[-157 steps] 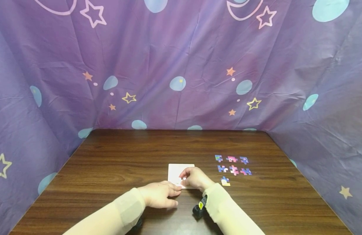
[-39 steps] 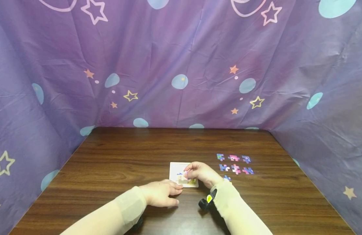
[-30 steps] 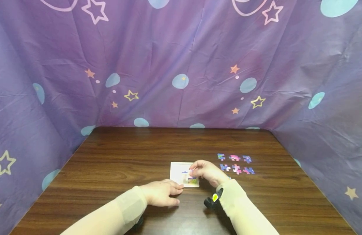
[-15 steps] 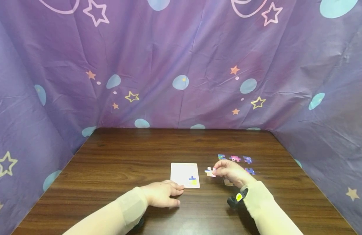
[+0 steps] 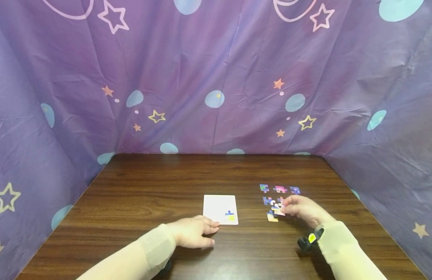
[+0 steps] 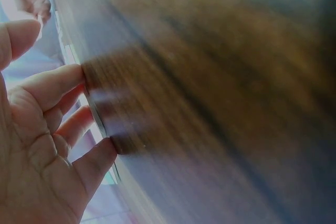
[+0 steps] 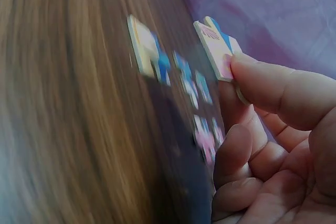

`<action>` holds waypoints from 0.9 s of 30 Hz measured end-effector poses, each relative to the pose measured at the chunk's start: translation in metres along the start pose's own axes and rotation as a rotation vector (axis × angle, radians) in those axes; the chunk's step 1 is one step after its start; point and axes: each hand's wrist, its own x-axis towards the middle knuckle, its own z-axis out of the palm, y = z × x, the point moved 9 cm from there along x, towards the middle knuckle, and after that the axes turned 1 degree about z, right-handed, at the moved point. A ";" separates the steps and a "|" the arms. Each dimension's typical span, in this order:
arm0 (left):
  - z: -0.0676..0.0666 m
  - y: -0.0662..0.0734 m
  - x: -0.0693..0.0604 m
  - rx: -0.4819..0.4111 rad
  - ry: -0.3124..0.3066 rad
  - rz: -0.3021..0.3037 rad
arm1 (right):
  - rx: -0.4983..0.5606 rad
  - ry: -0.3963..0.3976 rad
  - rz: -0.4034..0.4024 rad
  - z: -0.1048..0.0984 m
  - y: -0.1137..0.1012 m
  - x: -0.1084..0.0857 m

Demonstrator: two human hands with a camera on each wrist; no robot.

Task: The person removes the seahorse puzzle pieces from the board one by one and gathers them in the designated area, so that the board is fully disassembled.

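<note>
My right hand (image 5: 303,209) pinches a pink, cream and blue jigsaw piece (image 7: 214,51) between thumb and fingers. It is above the loose pieces on the right of the table, the held piece overlapping some of them in the head view. The fingers of my left hand (image 5: 193,232) lie extended, their tips at the lower edge of a square white puzzle board (image 5: 217,206). On the board's lower right corner lies a blue and yellow jigsaw piece (image 5: 230,216). The left wrist view shows the fingertips (image 6: 107,148) touching the board's edge.
Loose jigsaw pieces lie in rows at the right: a blue-green one (image 5: 264,188), a pink one (image 5: 280,189) and a blue one (image 5: 295,190) at the back. A cream and blue piece (image 5: 272,218) lies nearest me. The brown table (image 5: 149,182) meets a purple curtain (image 5: 216,128).
My right hand has lifted the pink, cream and blue piece from over the board and carried it right, above the loose pieces. The blue and yellow piece stays on the board. My left hand has barely moved.
</note>
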 end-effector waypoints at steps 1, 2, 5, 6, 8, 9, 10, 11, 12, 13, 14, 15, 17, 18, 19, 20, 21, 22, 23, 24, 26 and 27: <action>0.000 0.000 0.000 0.000 0.000 0.000 | -0.018 0.005 0.004 -0.003 0.002 -0.001; 0.001 0.000 0.000 -0.002 -0.001 -0.002 | -0.033 0.012 0.009 -0.007 0.003 -0.003; 0.002 -0.002 0.001 0.000 -0.003 -0.004 | -0.082 0.025 0.030 -0.014 0.008 -0.006; 0.002 -0.002 0.001 0.002 -0.004 -0.003 | -0.102 0.032 0.039 -0.016 0.010 -0.007; 0.002 -0.002 0.001 0.006 -0.003 0.000 | -0.129 0.041 0.048 -0.019 0.013 -0.009; 0.002 -0.002 0.001 0.005 -0.003 0.001 | -0.144 0.045 0.052 -0.020 0.014 -0.009; 0.002 -0.002 0.001 0.005 -0.002 0.002 | -0.160 0.049 0.051 -0.021 0.015 -0.010; 0.002 -0.002 0.001 0.007 -0.001 0.004 | -0.175 0.055 0.050 -0.021 0.015 -0.011; 0.001 -0.001 0.001 0.008 0.001 0.006 | -0.191 0.063 0.050 -0.022 0.016 -0.011; 0.001 -0.001 0.001 0.008 0.002 0.007 | -0.202 0.072 0.052 -0.023 0.016 -0.012; 0.001 -0.001 0.001 0.008 0.004 0.008 | -0.223 0.081 0.051 -0.023 0.016 -0.013; 0.001 -0.001 0.001 0.009 0.005 0.009 | -0.245 0.085 0.043 -0.023 0.015 -0.013; 0.001 -0.001 0.001 0.013 0.009 0.011 | -0.281 0.101 0.044 -0.023 0.014 -0.014; 0.000 0.000 0.001 0.015 0.010 0.013 | -0.302 0.110 0.044 -0.023 0.013 -0.015; 0.000 0.000 0.001 0.016 0.011 0.013 | -0.317 0.114 0.042 -0.023 0.012 -0.015; 0.000 0.000 0.001 0.015 0.010 0.014 | -0.330 0.117 0.040 -0.023 0.012 -0.016; 0.000 0.000 0.001 0.015 0.010 0.014 | -0.342 0.120 0.040 -0.023 0.011 -0.016; 0.000 0.000 0.001 0.016 0.009 0.015 | -0.346 0.127 0.050 -0.023 0.011 -0.016; 0.000 0.000 0.001 0.015 0.007 0.015 | -0.350 0.130 0.054 -0.023 0.011 -0.016; 0.001 0.000 0.001 0.014 0.004 0.014 | -0.355 0.134 0.060 -0.023 0.011 -0.017; 0.001 -0.001 0.001 0.010 -0.002 0.011 | -0.360 0.140 0.069 -0.023 0.011 -0.017; 0.001 -0.001 0.001 0.010 -0.003 0.010 | -0.358 0.140 0.069 -0.022 0.011 -0.017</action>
